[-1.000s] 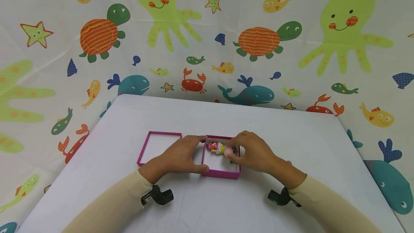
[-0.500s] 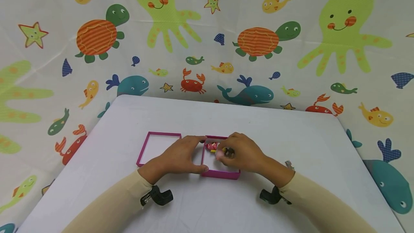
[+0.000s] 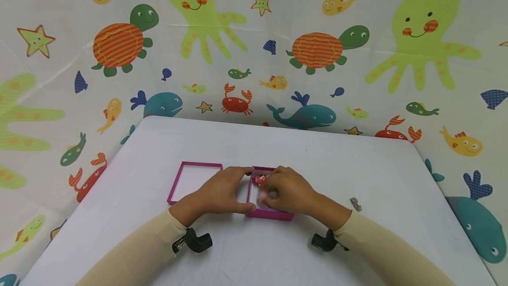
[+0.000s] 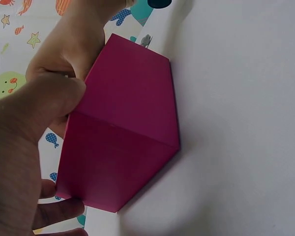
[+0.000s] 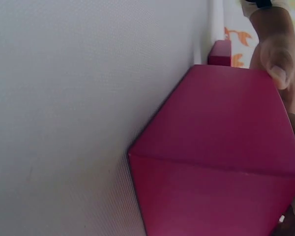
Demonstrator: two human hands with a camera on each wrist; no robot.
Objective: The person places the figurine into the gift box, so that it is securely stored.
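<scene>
An open magenta box (image 3: 271,214) with a white inside sits at mid-table. My left hand (image 3: 224,190) grips its left side, thumb on the near corner and fingers at the far one. In the left wrist view that thumb presses on the top edge of the box (image 4: 128,98). My right hand (image 3: 295,191) reaches over the right part of the box and pinches a small pale pink toy piece (image 3: 263,196), blurred and partly hidden by the fingers. Near the box's far left corner lies a small red-and-yellow toy figure (image 3: 259,180), partly covered by the right hand.
A shallow magenta-rimmed lid (image 3: 201,163) lies left of the box, partly behind the left hand. A small silvery object (image 3: 355,204) rests on the white table (image 3: 397,180) near the right forearm. A sea-animal curtain (image 3: 254,25) hangs behind the table.
My right hand has shifted left and inward over the box with the pale pink piece, covering more of the figures. The silvery object has come into view beside the forearm. The left hand stays put.
</scene>
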